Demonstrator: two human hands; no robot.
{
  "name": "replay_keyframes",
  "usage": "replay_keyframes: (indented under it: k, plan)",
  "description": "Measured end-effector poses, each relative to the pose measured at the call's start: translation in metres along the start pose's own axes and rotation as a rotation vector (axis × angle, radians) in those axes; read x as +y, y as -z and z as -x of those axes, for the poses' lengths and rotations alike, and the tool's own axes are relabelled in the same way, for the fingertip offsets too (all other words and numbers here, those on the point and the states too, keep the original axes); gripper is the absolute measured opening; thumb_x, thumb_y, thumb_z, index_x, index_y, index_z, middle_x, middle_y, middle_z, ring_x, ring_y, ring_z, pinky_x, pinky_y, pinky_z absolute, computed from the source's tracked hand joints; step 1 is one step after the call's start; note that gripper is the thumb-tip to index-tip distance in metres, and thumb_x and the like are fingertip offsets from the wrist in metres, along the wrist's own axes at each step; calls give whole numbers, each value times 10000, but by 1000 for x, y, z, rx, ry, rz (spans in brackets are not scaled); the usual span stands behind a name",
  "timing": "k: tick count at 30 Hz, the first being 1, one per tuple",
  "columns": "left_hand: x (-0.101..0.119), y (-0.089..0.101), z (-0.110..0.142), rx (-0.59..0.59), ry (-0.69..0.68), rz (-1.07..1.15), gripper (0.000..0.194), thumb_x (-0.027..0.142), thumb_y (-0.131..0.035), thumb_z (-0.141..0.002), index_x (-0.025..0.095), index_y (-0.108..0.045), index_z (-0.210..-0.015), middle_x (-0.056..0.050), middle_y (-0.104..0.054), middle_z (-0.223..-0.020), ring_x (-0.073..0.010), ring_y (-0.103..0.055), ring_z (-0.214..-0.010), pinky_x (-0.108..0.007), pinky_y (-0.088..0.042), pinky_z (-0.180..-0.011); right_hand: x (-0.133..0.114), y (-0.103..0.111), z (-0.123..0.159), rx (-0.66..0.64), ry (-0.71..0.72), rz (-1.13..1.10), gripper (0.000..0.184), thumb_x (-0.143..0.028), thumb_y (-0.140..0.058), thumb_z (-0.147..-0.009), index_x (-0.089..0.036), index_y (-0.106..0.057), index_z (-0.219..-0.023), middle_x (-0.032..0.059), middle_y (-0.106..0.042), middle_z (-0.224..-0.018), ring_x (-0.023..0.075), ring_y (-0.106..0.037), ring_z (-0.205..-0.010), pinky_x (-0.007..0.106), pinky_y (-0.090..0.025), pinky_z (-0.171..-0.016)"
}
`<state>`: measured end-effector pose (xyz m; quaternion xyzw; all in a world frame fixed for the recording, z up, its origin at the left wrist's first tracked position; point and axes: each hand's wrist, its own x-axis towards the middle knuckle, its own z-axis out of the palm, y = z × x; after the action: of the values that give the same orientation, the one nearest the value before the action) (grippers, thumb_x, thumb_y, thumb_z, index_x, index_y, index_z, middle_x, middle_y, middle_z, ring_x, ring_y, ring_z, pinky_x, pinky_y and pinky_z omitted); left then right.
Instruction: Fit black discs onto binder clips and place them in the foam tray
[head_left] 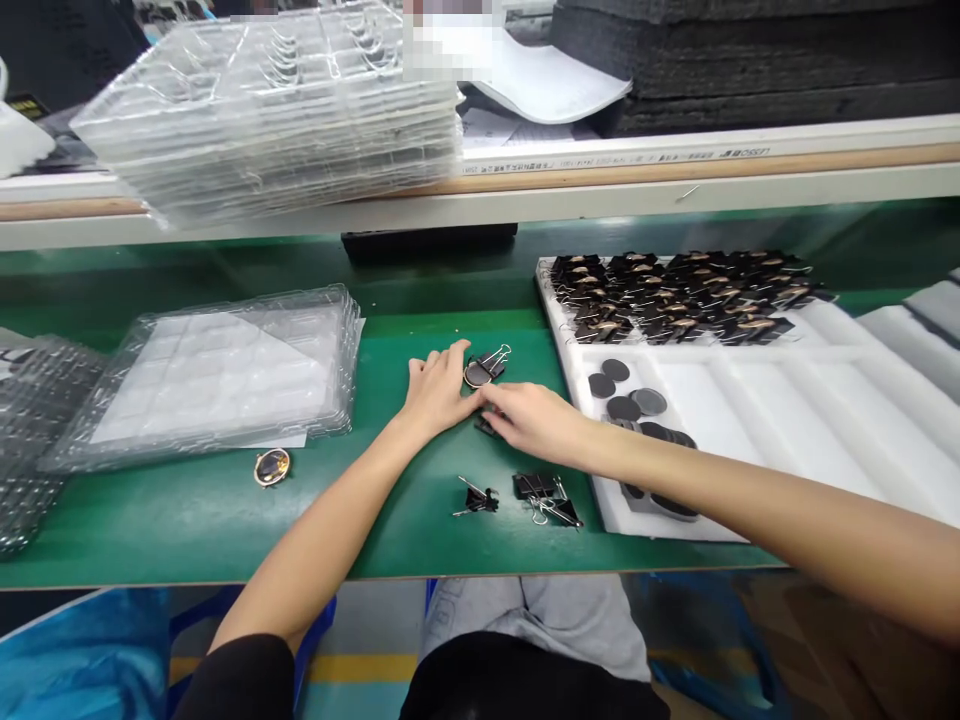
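Green surface (pixel 405 535) carries one white foam tray (pixel 727 395) at right. Left grip (pixel 439 390), fingers spread, is nearer one round piece (pixel 477 375), which lies rightward between its forefinger and thumb; right grip (pixel 534 425) bends its fingers together just below, whether pinching anything I cannot tell. A second round piece (pixel 272 467) lies well left. One clip (pixel 493 363) overlaps the first, handles pointing right and away; at least three loose clips (pixel 534 486) lie nearer the edge.

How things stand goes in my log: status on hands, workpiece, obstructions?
Left hand, right hand by gold-rimmed disc; grip unclear. Binder clip at disc's edge. Loose clips on green table, apart from hands.
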<state>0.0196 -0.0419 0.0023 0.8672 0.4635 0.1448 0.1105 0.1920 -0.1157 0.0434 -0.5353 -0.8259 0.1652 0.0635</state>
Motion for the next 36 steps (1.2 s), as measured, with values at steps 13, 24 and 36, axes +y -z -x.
replay_keyframes:
  k: [13,24,36]
  plan:
    - [-1,9,1,-14,-275,-178,493,366,-492,-1004,201,-495,-1468,-138,-631,-1416,-311,-557,-1216,-458,-356,-945,50,27,10,-8,19,426,227,-235,-560,-997,-134,-678,-1161,159,-676,-1093,291,-660,-987,373,-456,-821]
    - [6,23,4,22,-239,-385,760,727,-560,-921,200,-552,-1468,-230,-652,-1336,-416,-561,-1208,-566,-318,-994,79,22,10,223,42,142,350,-331,-459,-1058,-127,-687,-1229,175,-665,-1152,292,-661,-1034,412,-509,-933]
    - [-7,27,-1,-95,-174,-440,771,723,-558,-930,181,-545,-1479,-183,-670,-1173,-379,-655,-1031,-492,-396,-911,72,-9,-63,309,-439,-200,462,-276,-345,-1050,-85,-537,-1424,258,-577,-1334,370,-515,-1310,497,-396,-1115]
